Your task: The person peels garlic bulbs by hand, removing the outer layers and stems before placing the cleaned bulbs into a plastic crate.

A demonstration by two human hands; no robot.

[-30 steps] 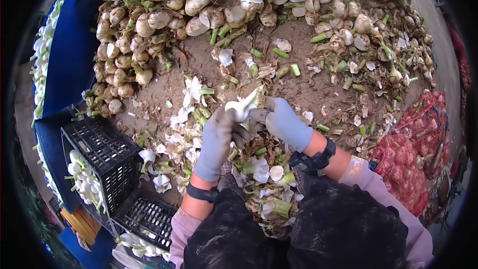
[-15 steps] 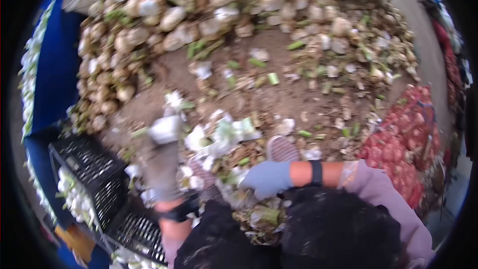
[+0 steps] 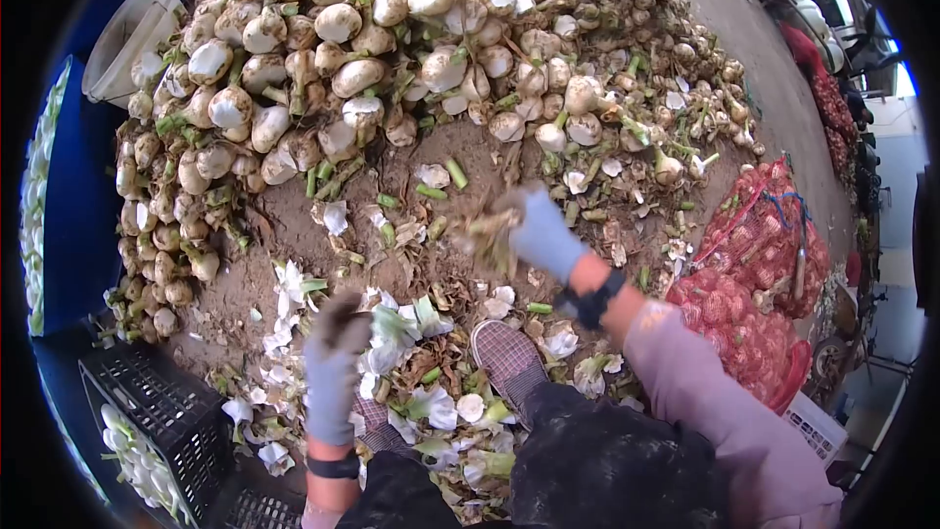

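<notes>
In the head view, the step in hand seems to be handling a brown, blurred clump [image 3: 488, 240], in the middle, nearer than the garlic pile [image 3: 338, 24]. The right hand [image 3: 544, 235] grasps it, fingers bent around. The left hand [image 3: 331, 367], near left, looks released, fingers loosely bent above white peels [image 3: 392, 327]. The clump calls for a steady hold.
</notes>
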